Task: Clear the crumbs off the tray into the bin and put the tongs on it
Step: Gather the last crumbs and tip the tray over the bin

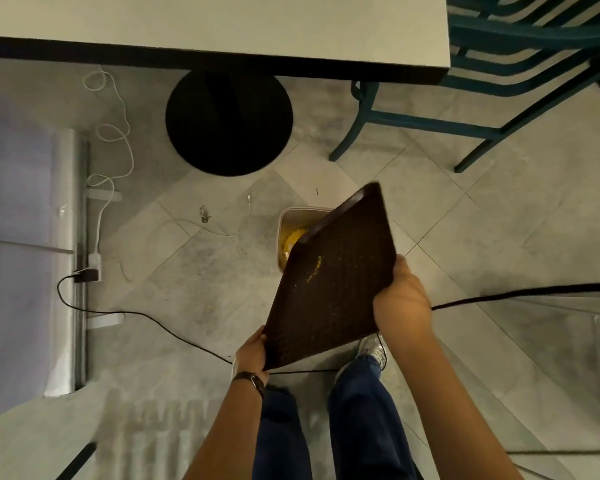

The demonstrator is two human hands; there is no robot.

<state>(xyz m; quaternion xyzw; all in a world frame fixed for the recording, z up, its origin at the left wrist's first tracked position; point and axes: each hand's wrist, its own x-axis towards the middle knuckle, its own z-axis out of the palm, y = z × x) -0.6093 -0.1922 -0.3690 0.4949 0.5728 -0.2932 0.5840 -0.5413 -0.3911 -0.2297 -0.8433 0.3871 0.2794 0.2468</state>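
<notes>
Tipping stage here. The tray (336,289) is tilted steeply, with its far corner dipping over the bin (293,216) on the floor. The bin peeks out at the tray's 11 o'clock with something yellow inside.

The left hand (252,353) grips the near corner at 7 o'clock, fingers (258,340) curled round the edge. The right hand (402,301) clamps the side at about 4 o'clock, thumb on top, the rest tucked underneath where I can't see. Both hold the tray and nothing else.

A yellowish streak of crumbs (315,268) plus scattered specks cling mid-tray, so I'd say the dumping isn't finished. Next it probably needs a steeper tilt or a shake, keeping the low edge over the bin opening so bits don't hit the floor.

The tongs aren't in view anywhere. The bench (222,26) sits up at 12 o'clock, so that step comes after.
</notes>
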